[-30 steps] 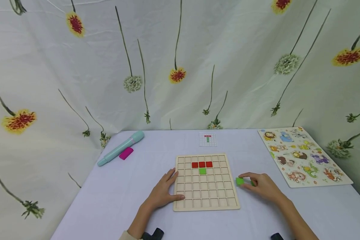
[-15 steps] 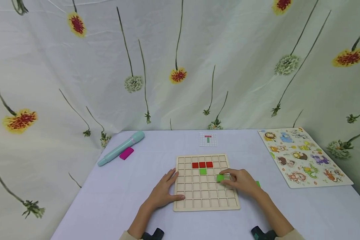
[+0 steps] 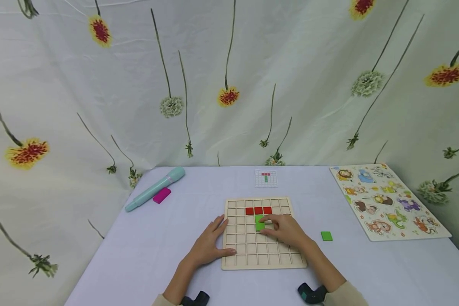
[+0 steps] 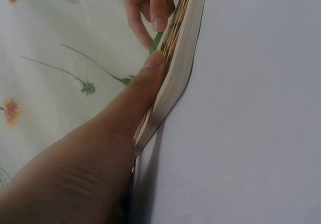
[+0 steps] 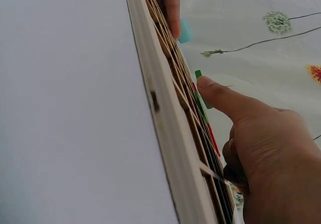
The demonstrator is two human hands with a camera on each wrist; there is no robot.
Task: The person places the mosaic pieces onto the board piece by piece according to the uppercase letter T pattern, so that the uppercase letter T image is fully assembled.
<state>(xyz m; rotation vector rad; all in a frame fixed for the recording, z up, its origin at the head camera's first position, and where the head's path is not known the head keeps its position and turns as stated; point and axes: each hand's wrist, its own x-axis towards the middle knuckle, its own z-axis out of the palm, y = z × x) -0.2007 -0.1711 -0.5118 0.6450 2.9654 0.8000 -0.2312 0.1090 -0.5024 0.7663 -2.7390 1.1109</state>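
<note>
A wooden grid board [image 3: 241, 240] lies on the table in the head view. Three red tiles [image 3: 258, 211] sit side by side in one of its rows, with a green tile [image 3: 258, 218] just below the middle one. My right hand [image 3: 287, 230] pinches another green tile [image 3: 260, 227] by its edges over the cell below that. In the left wrist view this green tile [image 4: 156, 41] stands tilted above the board's surface. My left hand [image 3: 209, 243] rests at the board's left edge, fingers spread, thumb on its lower left cells.
One loose green tile [image 3: 327, 236] lies right of the board. Behind the board is a small printed card [image 3: 265, 178] with a red and green T pattern. An animal picture board [image 3: 390, 202] is at the right; a teal marker-like stick [image 3: 153, 190] and magenta block [image 3: 162, 195] are at the left.
My right hand has carried the green tile leftward from beside the board to the column under the middle red tile. The loose green tile at the right is uncovered. My left hand stays put.
</note>
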